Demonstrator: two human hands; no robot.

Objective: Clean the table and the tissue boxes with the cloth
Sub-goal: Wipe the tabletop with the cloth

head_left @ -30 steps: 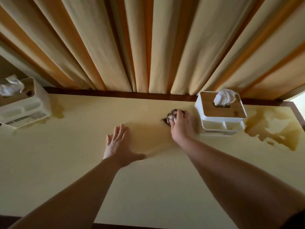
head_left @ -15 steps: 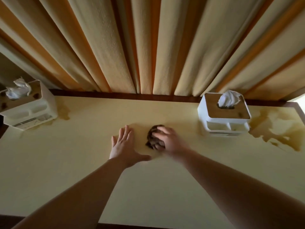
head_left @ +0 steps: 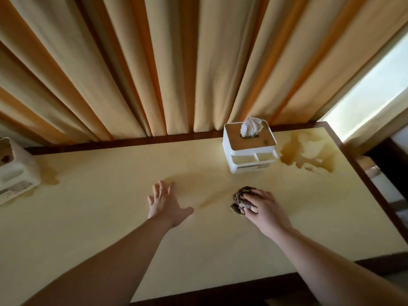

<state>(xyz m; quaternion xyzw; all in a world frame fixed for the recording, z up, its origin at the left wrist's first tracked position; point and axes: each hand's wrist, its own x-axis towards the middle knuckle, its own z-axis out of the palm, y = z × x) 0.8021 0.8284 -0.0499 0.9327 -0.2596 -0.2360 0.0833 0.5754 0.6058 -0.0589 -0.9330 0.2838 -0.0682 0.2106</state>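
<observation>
On the table (head_left: 110,217), the wiping step is under way. The right hand (head_left: 263,209) is pressing a bunched dark cloth (head_left: 239,200) against the tabletop in front of the right tissue box (head_left: 249,149), its fingers curling over the top of the wad. The left hand (head_left: 164,202) is lying flat with fingers straight and spread, bracing on the surface and grasping nothing.

A faint brownish smear (head_left: 198,184) is showing between the two hands, so this middle stretch appears only partly cleaned. A larger brown spill (head_left: 306,155) is sitting just to the right of the right tissue box, well apart from the cloth and looking untouched. More staining (head_left: 49,177) is showing beside the left tissue box (head_left: 15,173) at the frame's edge. Neither box appears to be wiped yet.

In my judgement the next move is calling for firm, overlapping strokes across the smear, then a carry rightward to the large spill, steering around the box without knocking it.

The cloth is looking crumpled into a compact, mottled brown lump, possibly already soiled; refolding to a cleaner face may be needed.
</observation>
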